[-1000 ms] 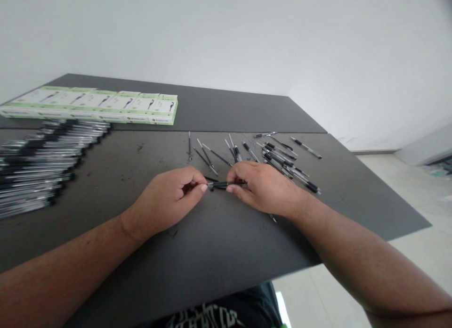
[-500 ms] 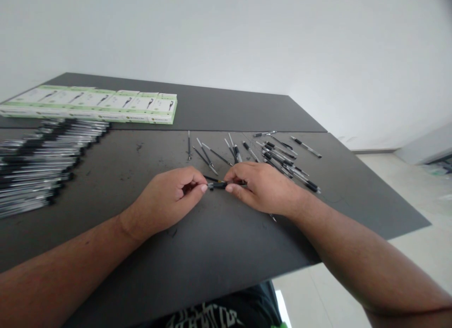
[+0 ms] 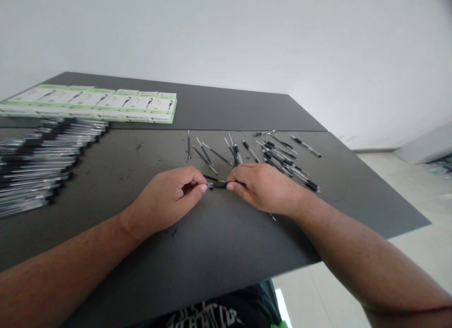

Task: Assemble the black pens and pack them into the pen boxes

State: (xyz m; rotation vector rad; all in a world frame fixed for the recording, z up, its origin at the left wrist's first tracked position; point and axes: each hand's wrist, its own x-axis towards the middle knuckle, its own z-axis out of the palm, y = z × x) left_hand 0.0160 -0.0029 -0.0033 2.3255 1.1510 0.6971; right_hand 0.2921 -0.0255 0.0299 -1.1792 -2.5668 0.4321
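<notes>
Between my hands, just over the table, is a pen (image 3: 219, 185) with a black grip, lying nearly level. My left hand (image 3: 176, 196) pinches its left end between thumb and forefinger. On the other end, the fingers of my right hand (image 3: 264, 186) are closed, and they hide that part of the pen. Behind it a thin dark refill (image 3: 213, 178) with a yellowish part runs toward my right fingers; whether they touch it I cannot tell. Several loose refills (image 3: 205, 156) lie beyond my hands, and several clear pens with black grips (image 3: 282, 156) lie in a loose heap behind my right hand.
A large spread of black-and-clear pens (image 3: 38, 163) covers the left of the dark table (image 3: 141, 266). Behind it stands a row of white-and-green boxes (image 3: 106, 104) with pens printed on them. One pen (image 3: 306, 147) lies apart at the right. A pale wall rises behind the table.
My right fingers have slid slightly right along the pen, so more of its black grip shows. My left hand stays in place.
</notes>
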